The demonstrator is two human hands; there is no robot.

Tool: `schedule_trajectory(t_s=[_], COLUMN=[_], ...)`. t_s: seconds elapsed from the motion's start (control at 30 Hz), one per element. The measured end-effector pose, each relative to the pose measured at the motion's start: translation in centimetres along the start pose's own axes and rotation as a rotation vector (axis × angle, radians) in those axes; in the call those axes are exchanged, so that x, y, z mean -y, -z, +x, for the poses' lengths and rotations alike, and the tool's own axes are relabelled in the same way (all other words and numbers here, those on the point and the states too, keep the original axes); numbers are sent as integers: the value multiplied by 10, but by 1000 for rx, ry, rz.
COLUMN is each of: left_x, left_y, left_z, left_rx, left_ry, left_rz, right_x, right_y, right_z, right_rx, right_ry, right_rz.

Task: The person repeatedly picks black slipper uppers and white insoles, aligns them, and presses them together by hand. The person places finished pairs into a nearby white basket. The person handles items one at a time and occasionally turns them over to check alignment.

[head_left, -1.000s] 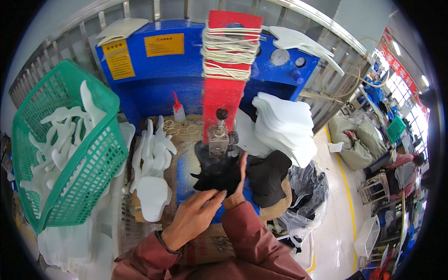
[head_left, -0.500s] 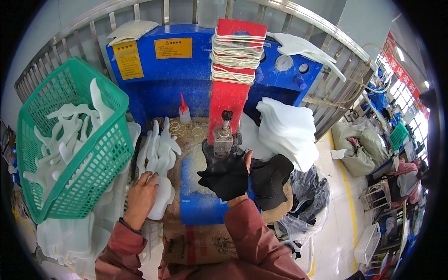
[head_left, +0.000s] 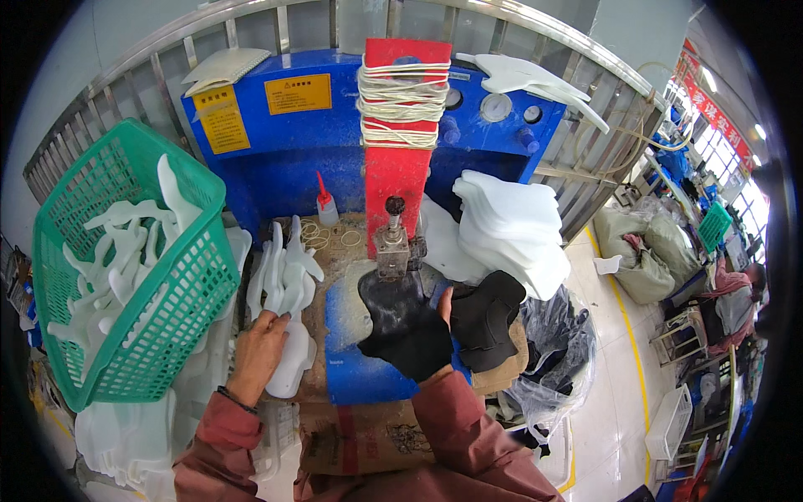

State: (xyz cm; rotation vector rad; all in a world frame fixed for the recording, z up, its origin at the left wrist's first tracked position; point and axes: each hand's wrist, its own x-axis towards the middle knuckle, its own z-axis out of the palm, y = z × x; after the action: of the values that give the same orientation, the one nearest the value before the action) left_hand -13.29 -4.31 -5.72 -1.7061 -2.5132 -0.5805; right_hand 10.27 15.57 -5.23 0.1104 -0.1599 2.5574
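Observation:
My right hand [head_left: 441, 339] holds a black, glossy, leather-like cut piece [head_left: 400, 322] with a wavy outline. Its thumb shows along the piece's right edge; the other fingers are hidden under it. The far end of the piece lies at the metal head [head_left: 391, 253] of a red machine arm [head_left: 400, 180], over a blue board [head_left: 355, 372]. My left hand [head_left: 261, 353] rests on a pile of thin white curved pieces [head_left: 284, 280], fingertips touching them, fingers slightly bent. A rounded white piece [head_left: 293, 360] lies beside that hand.
A green basket [head_left: 180, 309] full of white pieces stands at left. More black pieces [head_left: 487, 326] lie to the right, below a stack of white sheets [head_left: 510, 230]. Behind is a blue machine housing [head_left: 305, 134]; a red-tipped bottle [head_left: 326, 203] stands before it. A plastic bag [head_left: 556, 360] sits at right.
My right hand has turned the black piece slightly, and more of its glossy surface shows. My left fingers have shifted slightly onto the white pile. The whole view has moved a little.

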Motion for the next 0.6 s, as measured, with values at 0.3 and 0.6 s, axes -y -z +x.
schedule_trajectory(t_s=[0.3, 0.6], left_x=[-21, -115], left_y=[75, 65], left_z=[-5, 18], left_rx=[-136, 413], left_ry=[-70, 63], left_rz=[-496, -1299], right_x=[3, -9], right_y=[16, 11], right_z=[-73, -108], right_rx=[-141, -210], right_ry=[-3, -139], right_rz=[-329, -697])
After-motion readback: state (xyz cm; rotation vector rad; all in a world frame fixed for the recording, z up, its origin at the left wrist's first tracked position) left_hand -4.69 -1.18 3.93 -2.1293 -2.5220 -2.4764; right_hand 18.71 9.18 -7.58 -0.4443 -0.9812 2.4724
